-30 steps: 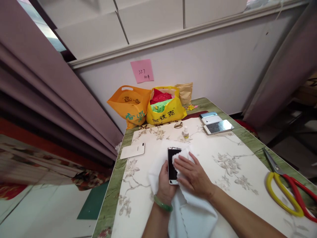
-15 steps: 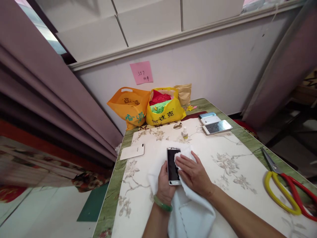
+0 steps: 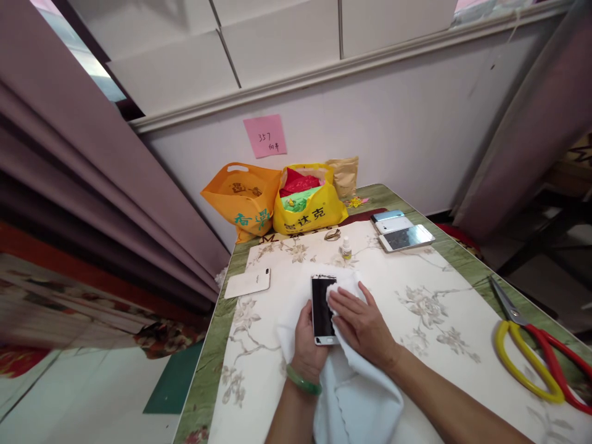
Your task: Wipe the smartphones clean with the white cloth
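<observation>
My left hand (image 3: 309, 345) is closed around the lower left side of a white smartphone (image 3: 322, 311), its thumb along the edge. The phone's dark screen faces up, and its top edge looks chipped. With fingers together, my right hand (image 3: 365, 324) presses a white cloth (image 3: 363, 394) onto the right part of the screen. The cloth hangs down below the phone and also spreads out under it. Part of the screen is hidden by the cloth and fingers. A small white dropper bottle (image 3: 346, 248) stands just beyond the phone.
Several phones (image 3: 407, 238) lie at the right rear, and a white phone (image 3: 248, 283) lies face down at left. Large scissors (image 3: 522, 333) rest near the right edge. An orange bag (image 3: 245, 197) and a yellow bag (image 3: 308, 213) stand at the back, beside the wall.
</observation>
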